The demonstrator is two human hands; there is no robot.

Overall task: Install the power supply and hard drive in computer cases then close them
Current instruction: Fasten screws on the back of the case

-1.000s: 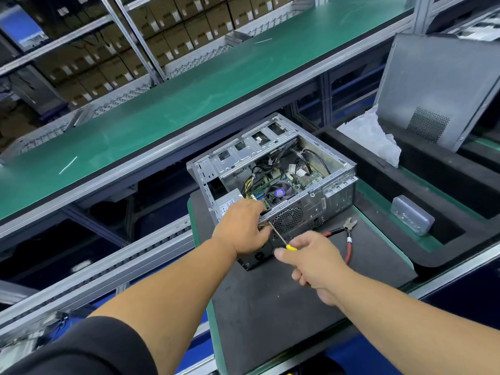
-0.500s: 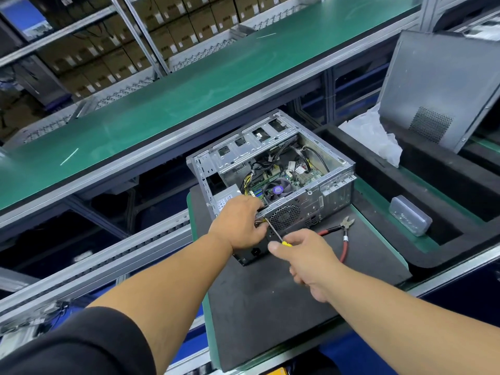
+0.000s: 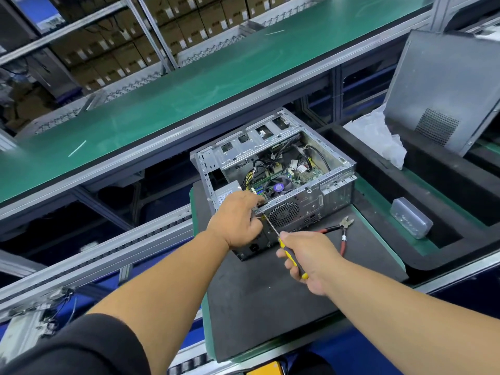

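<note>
Left hand (image 3: 238, 220) sits mid-frame, fingers curled over the rear edge of the open computer case (image 3: 273, 180), right by the power supply (image 3: 227, 196) in its near-left corner. Case lies on a dark mat (image 3: 259, 293) with bare room toward the bottom edge. Right hand (image 3: 311, 258) grips a yellow-black screwdriver (image 3: 286, 250), tip at the case's back panel. Red pliers (image 3: 341, 231) lie just right.

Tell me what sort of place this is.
Probably a computer assembly line in a factory: an open computer case on a pallet mat, a long green conveyor belt, and shelves of stacked cardboard boxes behind.
</note>
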